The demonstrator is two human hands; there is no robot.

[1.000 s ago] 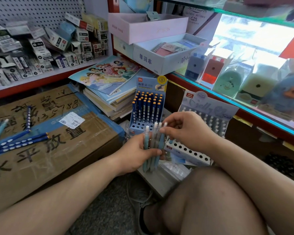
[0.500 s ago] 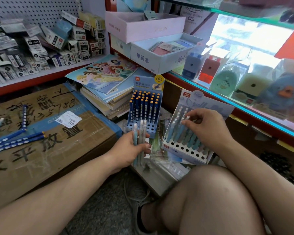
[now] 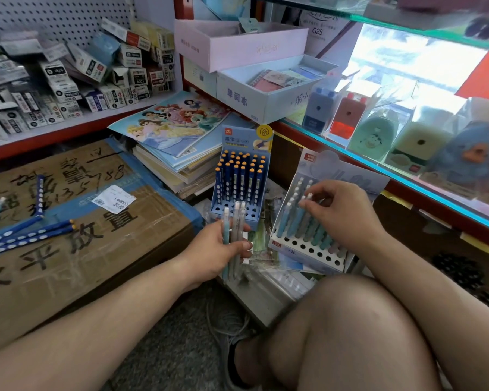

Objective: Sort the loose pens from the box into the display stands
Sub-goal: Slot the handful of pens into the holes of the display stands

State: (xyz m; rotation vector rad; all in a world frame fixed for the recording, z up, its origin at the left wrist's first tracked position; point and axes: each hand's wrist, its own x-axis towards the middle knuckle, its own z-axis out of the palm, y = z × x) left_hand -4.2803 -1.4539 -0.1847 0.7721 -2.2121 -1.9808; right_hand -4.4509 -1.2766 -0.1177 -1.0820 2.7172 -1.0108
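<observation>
While I watch through the head camera, the left hand [image 3: 216, 251] grips a small bunch of pastel pens [image 3: 235, 218], fingers curled round them, tips pointing up, just in front of the blue display stand [image 3: 247, 141]. That stand is filled with dark blue pens with orange caps [image 3: 242, 176] in its back rows, and its front holes are bare. Just to the right, the right hand [image 3: 340, 214] pinches the white top of a pale blue pen [image 3: 296, 219] standing tilted in the white display stand [image 3: 311, 251], among other pastel pens. Over on the left, loose dark blue pens [image 3: 31, 235] lie on a taped cardboard carton [image 3: 102, 258].
</observation>
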